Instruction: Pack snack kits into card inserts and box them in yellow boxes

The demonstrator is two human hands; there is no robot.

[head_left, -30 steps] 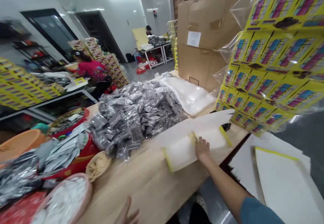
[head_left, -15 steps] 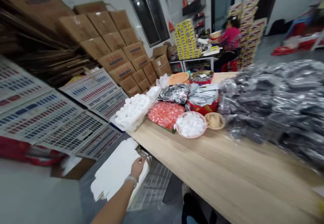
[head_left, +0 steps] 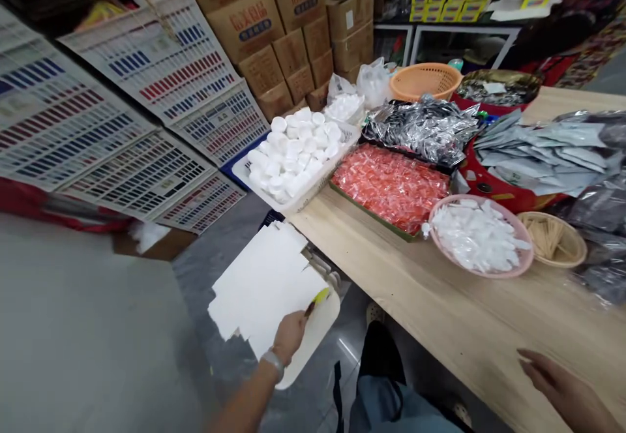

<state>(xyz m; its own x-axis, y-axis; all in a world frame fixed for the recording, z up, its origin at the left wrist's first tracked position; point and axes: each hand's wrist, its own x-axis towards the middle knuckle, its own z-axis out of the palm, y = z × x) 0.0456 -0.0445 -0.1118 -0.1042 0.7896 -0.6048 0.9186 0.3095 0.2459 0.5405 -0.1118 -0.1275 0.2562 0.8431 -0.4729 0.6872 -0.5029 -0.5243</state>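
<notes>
At the lower middle, my left hand (head_left: 290,337) reaches down to a stack of flat, die-cut white cardboard sheets (head_left: 267,280). Its fingers are closed at the right edge of the top sheet, where a yellow printed patch (head_left: 321,297) shows by the fingertips. Beneath the sheets is a pale support with a rounded edge (head_left: 313,348). Over the near right part of the wooden table (head_left: 440,315) is my right hand (head_left: 557,381), fingers stretched out and holding nothing; it is slightly blurred.
A white basket of small cups (head_left: 293,152), a tray of red packets (head_left: 391,185), a pink basket of white pieces (head_left: 479,234) and a small basket of sticks (head_left: 550,237) stand on the table. Printed crates (head_left: 180,68) and cartons (head_left: 249,22) line the left.
My view has swung down and closer to the table. My left hand has shifted along the sheet edge, and yellow now shows at its fingertips. My right hand has come into view.
</notes>
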